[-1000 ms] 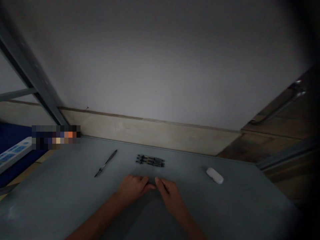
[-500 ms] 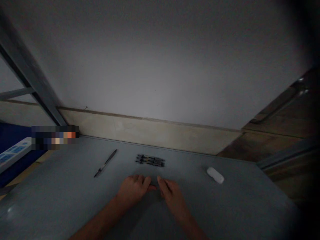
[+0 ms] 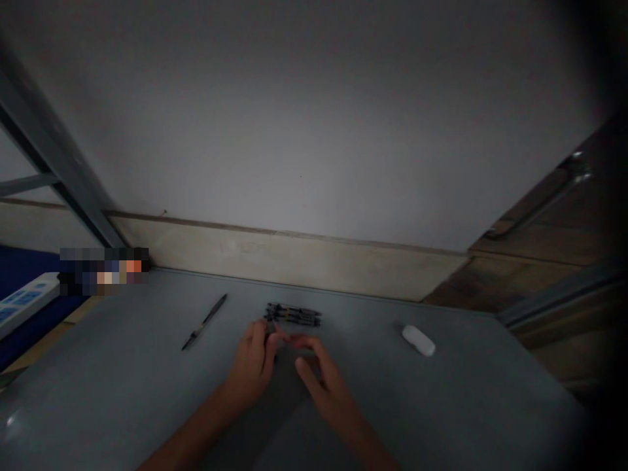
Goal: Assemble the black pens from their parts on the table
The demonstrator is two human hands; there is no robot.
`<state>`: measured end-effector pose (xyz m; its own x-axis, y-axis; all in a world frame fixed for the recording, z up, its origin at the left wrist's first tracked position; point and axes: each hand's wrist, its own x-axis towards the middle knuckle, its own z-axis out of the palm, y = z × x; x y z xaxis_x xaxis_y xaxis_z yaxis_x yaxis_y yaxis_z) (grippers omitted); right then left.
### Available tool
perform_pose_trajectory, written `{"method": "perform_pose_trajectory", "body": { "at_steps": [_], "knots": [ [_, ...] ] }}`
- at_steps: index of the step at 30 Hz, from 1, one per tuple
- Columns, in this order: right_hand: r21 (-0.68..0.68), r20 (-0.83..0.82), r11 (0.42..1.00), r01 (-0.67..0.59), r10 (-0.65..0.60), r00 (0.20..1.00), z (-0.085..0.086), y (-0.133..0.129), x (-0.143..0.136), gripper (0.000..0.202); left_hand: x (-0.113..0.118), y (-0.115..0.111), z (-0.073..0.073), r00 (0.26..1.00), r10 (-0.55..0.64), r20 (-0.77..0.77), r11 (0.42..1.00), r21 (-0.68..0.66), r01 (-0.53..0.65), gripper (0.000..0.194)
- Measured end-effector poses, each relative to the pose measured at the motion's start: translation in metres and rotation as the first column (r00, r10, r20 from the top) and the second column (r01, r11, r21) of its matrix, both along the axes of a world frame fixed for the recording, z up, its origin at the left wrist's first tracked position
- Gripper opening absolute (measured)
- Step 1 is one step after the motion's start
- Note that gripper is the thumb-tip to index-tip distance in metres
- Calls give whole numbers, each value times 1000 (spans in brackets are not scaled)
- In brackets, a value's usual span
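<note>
The left hand (image 3: 252,366) rests on the grey desk (image 3: 441,405), fingers curled, tips touching the near left end of the row of pens (image 3: 294,314) lying toward the desk's far edge; whether it grips one I cannot tell; the right hand (image 3: 321,386) hovers just beside, fingers loosely open, holding nothing visible; a single pen (image 3: 205,321) lies apart toward the left edge; a white case (image 3: 418,340) sits toward the right edge.

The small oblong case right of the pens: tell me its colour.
White, seen in the head view: the case lies on the grey table.

Open tabletop (image 3: 441,405) right, pen row (image 3: 294,314) just ahead, lone pen (image 3: 205,322) left, perhaps eraser (image 3: 418,341) right
</note>
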<state>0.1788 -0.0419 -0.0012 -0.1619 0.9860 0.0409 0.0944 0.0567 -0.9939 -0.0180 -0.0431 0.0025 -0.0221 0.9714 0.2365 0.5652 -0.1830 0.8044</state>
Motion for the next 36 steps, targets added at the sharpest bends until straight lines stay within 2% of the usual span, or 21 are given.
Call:
{"method": "perform_pose_trajectory", "body": {
  "at_steps": [3,6,8,14,16,18,20,22,27,31,34,36],
  "knots": [
    [-3,-27,998,-62,61,998,3,-4,-2,42,4,5,4,972,-23,234,1000,3,23,38],
    [-47,-42,980,-191,189,981,2,0,2,44,6,11,2,948,-21,318,1000,5,21,44],
    [-67,-36,977,-203,201,979,-1,5,6,45,7,14,-1,935,-1,355,998,-56,22,49],
    [-109,-64,994,-25,18,998,-3,25,19,43,6,19,-3,849,106,517,960,-276,48,58],
    [-142,-146,987,74,-95,985,0,32,23,44,5,21,-1,848,87,522,948,-304,90,59],
    [-189,-282,969,158,-208,937,2,37,27,44,4,21,-2,853,47,520,941,-310,138,54],
    [-234,-403,956,177,-261,877,2,39,28,44,5,20,-5,860,11,509,930,-321,178,45],
    [-255,-459,955,153,-259,850,1,39,28,44,8,17,-9,868,-25,496,910,-348,225,34],
    [-311,-459,949,54,-200,866,0,32,19,56,17,5,-9,866,-172,470,862,-353,363,20],
    [-340,-561,935,-99,-118,819,1,29,12,63,21,-3,2,916,-260,307,865,-348,362,24],
    [-356,-605,933,-48,-191,773,3,32,13,58,19,-3,6,946,-303,112,896,-305,323,40],
    [-376,-641,927,10,-268,719,4,36,17,54,15,-1,4,957,-286,-52,931,-253,264,46]
  ]
}}
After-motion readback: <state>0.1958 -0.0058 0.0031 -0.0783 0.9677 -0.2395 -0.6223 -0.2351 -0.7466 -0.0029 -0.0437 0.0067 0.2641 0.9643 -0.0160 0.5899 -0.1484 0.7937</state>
